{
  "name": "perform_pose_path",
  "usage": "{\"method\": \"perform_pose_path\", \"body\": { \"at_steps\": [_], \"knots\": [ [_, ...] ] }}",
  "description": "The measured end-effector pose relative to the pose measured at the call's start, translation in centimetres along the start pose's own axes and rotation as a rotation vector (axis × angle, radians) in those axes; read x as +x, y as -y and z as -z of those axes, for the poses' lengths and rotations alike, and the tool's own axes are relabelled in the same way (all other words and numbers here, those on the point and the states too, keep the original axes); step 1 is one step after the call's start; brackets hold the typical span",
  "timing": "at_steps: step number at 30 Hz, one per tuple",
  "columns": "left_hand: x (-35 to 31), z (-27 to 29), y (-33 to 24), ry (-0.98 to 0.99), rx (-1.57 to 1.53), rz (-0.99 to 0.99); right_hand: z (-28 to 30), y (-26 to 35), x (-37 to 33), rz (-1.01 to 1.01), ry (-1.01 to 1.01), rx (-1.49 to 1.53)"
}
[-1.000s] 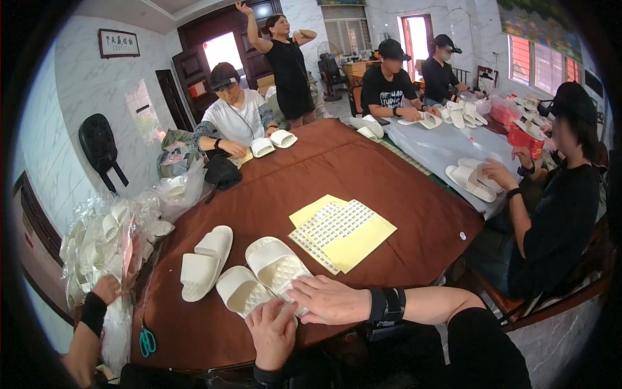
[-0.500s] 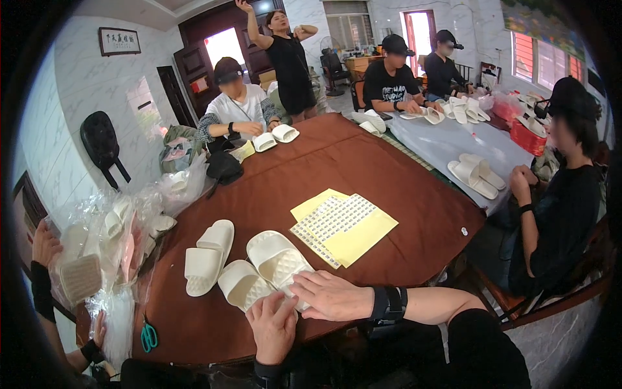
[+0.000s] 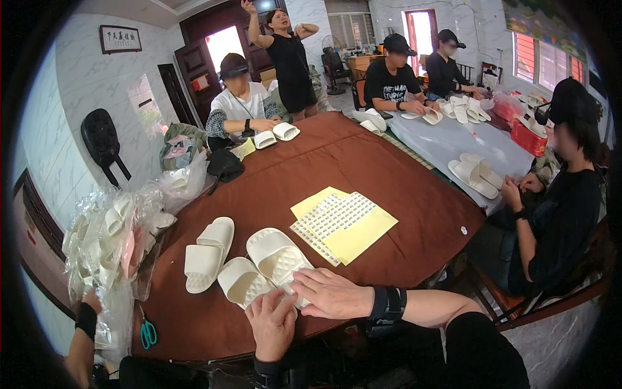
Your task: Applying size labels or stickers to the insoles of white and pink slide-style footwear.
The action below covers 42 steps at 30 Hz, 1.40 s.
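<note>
Fingers of the left hand [image 3: 272,324] lie loosely together, flat on the heel end of the nearer white slipper [image 3: 243,282]; further right, fingers of the right hand [image 3: 334,293] spread slightly apart and press down on the second white slipper [image 3: 278,256], clamped on nothing. Both slippers rest sole-up near the front edge of the brown table [image 3: 363,155]. Risk, as a judgement: with flat palms and no grip, a sideways push could slide a slipper off that edge or into the sticker sheets [image 3: 340,217] just beside it
</note>
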<state>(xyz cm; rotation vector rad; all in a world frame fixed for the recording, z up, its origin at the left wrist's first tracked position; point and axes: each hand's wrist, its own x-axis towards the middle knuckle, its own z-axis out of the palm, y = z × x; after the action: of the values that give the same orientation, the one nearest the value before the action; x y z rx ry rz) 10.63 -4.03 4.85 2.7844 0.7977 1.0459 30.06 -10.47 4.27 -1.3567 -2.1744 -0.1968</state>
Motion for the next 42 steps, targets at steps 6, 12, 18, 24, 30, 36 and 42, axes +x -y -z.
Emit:
{"method": "perform_pose_path", "body": {
  "at_steps": [6, 12, 18, 24, 30, 36, 42],
  "knots": [
    [0.1, 0.0, -0.1, -0.001, 0.015, -0.009, 0.1, 0.1, -0.1, -0.004, -0.009, -0.006],
    [0.1, 0.0, -0.3, -0.009, -0.008, 0.017, 0.0, 0.2, -0.1, 0.004, -0.031, -0.021],
    [0.1, 0.0, -0.1, -0.015, 0.025, -0.015, 0.0, 0.1, -0.1, 0.01, -0.036, -0.01],
    [0.1, 0.0, 0.0, -0.006, 0.026, -0.01, 0.0, 0.1, -0.1, 0.004, -0.028, -0.01],
    [0.1, 0.1, -0.1, -0.003, 0.027, -0.006, 0.0, 0.2, 0.0, -0.007, -0.013, -0.012],
    [0.2, 0.2, 0.0, 0.0, 0.006, 0.007, 1.5, -0.7, 0.5, 0.009, 0.144, 0.059],
    [0.2, 0.1, 0.0, 0.007, 0.006, 0.008, 2.8, -2.3, 1.8, 0.014, 0.199, 0.159]
  ]
}}
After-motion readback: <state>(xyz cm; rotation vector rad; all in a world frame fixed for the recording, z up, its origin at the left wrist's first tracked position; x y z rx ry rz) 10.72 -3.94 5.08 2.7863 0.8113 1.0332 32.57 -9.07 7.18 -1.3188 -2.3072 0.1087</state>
